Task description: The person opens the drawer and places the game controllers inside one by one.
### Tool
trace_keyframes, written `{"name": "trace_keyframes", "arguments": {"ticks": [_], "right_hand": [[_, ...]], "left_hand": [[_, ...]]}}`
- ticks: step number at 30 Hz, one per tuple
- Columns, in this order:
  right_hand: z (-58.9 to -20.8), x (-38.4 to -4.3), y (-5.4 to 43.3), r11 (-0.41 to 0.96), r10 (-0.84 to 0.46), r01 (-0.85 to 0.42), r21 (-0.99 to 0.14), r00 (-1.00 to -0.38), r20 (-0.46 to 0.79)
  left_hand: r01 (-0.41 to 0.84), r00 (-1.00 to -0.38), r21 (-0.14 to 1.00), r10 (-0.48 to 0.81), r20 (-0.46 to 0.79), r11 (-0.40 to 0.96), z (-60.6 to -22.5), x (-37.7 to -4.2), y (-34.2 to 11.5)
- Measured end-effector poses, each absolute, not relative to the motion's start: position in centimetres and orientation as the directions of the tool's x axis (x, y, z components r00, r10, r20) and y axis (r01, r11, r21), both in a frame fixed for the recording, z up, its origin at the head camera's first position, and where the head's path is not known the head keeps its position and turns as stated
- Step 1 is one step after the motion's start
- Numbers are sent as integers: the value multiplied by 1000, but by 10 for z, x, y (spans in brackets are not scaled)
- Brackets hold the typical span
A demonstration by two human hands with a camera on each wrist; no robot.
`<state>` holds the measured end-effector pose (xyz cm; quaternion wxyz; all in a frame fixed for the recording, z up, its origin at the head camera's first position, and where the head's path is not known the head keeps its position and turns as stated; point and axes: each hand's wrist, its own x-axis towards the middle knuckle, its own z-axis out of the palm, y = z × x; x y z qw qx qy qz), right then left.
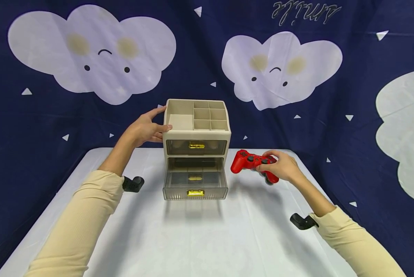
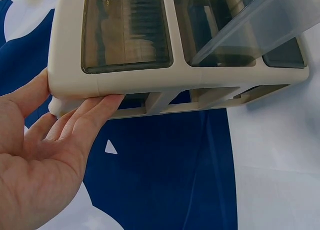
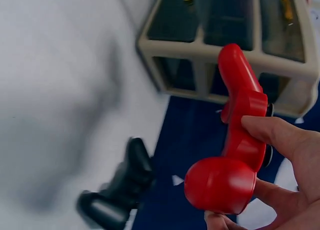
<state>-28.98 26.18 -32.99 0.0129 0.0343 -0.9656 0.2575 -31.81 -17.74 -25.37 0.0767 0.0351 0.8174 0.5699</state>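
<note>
A cream drawer organizer (image 1: pixel 196 134) stands at the back of the white table. Its top drawer (image 1: pixel 179 147) is closed, while the clear middle drawer (image 1: pixel 210 193) is pulled out toward me. My left hand (image 1: pixel 145 129) holds the organizer's upper left corner, thumb over the top rim and fingers (image 2: pixel 92 115) along the side wall. To the right of the organizer, my right hand (image 1: pixel 281 165) grips a red game controller (image 3: pixel 242 125) by its middle, raised over the table. Below it in the right wrist view lies a black game controller (image 3: pixel 127 182), mostly hidden in the head view.
The organizer's top has one large and several small compartments (image 1: pixel 210 114). A dark blue cloth with clouds (image 1: pixel 193 50) hangs close behind the table. White table surface (image 1: pixel 200 242) stretches in front of the organizer. Each wrist wears a black camera mount (image 1: pixel 303 222).
</note>
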Motion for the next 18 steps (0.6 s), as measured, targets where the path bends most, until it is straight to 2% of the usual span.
{"name": "trace_keyframes", "arguments": {"ticks": [8,18], "right_hand": [[-300,-273,242,860,-139,-124,-495,-990,6],[-288,-258,199,828,-213,-209,-520,-976,53]], "left_hand": [[-28,-986,935,146,-85,352,-253,-318,-177],[-26,-986,937,147,-82,349,-253,-317,-177]]}}
